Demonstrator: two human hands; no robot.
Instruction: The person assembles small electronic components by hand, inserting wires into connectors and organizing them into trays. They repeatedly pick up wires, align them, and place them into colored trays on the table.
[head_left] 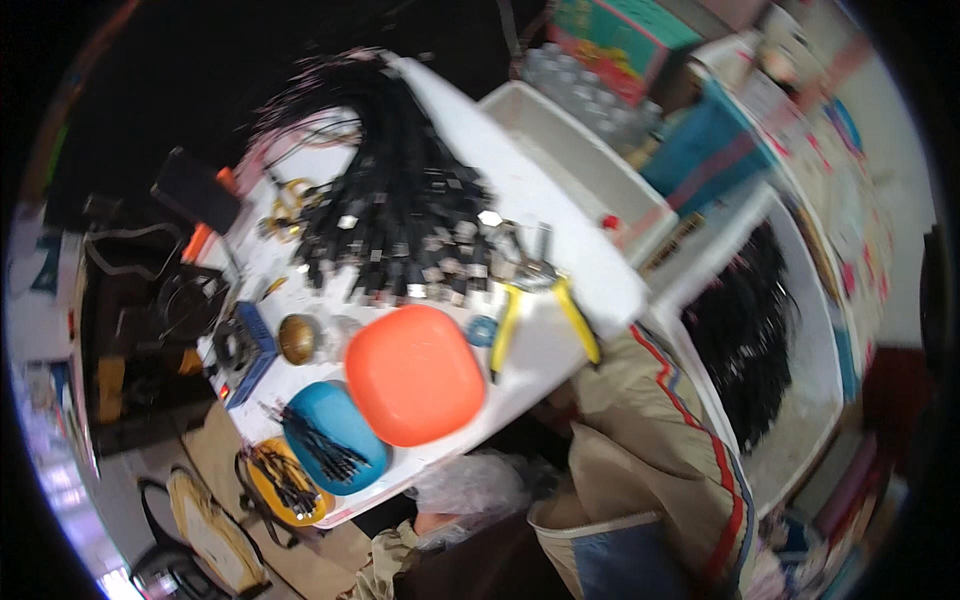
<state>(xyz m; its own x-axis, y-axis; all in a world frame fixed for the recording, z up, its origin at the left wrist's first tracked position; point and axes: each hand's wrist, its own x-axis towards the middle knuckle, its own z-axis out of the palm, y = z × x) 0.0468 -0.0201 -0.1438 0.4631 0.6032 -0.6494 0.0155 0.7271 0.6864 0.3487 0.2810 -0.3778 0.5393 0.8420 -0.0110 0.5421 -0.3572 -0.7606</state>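
Observation:
A small patch of skin, seemingly my left hand (434,522), shows at the lower edge beside a beige sleeve. A crumpled clear plastic bag (472,490) covers or touches it; the fingers are hidden. My right hand is out of sight; beige cloth with a red stripe (690,430) fills the lower right. On the white table (590,265) lies a large bundle of black cables (385,150), metal connectors toward me. Yellow-handled pliers (540,290) rest right of an orange tray (415,375). A blue tray (335,440) and a yellow bowl (290,485) hold short black cable pieces.
Left on the table are a small round tin (297,340), a blue-and-black device (245,350) and a dark phone-like slab (195,185). To the right stand a white foam box (585,165) and another white box (810,420) filled with black cables. Motion blurs the picture.

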